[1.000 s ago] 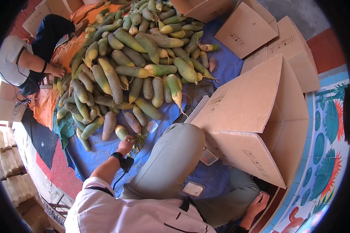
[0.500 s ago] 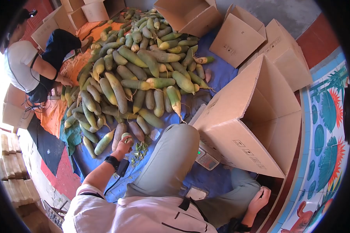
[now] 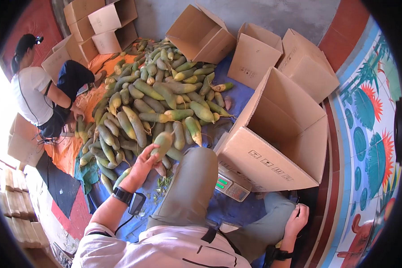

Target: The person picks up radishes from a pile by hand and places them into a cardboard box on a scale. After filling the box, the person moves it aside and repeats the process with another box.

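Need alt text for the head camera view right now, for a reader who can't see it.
The person's left hand lifts a long green-and-white radish from a big pile of similar radishes on a blue tarp. An open brown cardboard box sits on a scale; the right hand rests low. Another person sits opposite.

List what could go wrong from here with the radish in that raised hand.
The left hand grips the radish near one end only, so it might slip back onto the pile. The open box sits on a small scale and leans, so a dropped-in radish could tip it. The right hand rests far from the box.
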Demonstrator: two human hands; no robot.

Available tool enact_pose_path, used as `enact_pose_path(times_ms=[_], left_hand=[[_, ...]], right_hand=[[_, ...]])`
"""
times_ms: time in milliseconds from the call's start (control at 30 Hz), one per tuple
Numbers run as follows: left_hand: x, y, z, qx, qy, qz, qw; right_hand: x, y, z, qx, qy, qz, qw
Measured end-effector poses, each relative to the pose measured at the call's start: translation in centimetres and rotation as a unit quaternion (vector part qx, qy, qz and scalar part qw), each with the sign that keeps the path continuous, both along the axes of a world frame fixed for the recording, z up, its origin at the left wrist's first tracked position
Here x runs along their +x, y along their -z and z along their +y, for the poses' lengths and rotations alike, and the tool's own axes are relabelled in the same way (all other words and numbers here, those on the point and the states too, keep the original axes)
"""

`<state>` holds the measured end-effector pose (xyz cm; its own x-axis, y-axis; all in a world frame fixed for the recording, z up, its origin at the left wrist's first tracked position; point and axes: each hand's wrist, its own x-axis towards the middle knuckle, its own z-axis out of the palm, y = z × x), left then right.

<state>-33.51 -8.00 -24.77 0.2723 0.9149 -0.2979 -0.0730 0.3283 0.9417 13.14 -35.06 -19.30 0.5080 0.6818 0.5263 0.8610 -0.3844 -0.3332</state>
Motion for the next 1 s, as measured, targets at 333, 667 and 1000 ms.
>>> enact_pose_path(times_ms=[333, 667, 1000], left_hand=[[10.6, -16.9, 1.2, 0.348, 0.178, -0.095, 0.916], [20.8, -19.7, 0.9, 0.453, 0.256, 0.129, 0.844], [24.6, -19.2, 1.3, 0.535, 0.178, 0.281, 0.776]], right_hand=[[-0.1, 0.4, -0.5, 0.024, 0.012, 0.010, 1.000], [0.1, 0.7, -0.8, 0.052, 0.015, -0.003, 0.999], [0.0, 0.5, -0.9, 0.052, 0.012, 0.004, 0.999]])
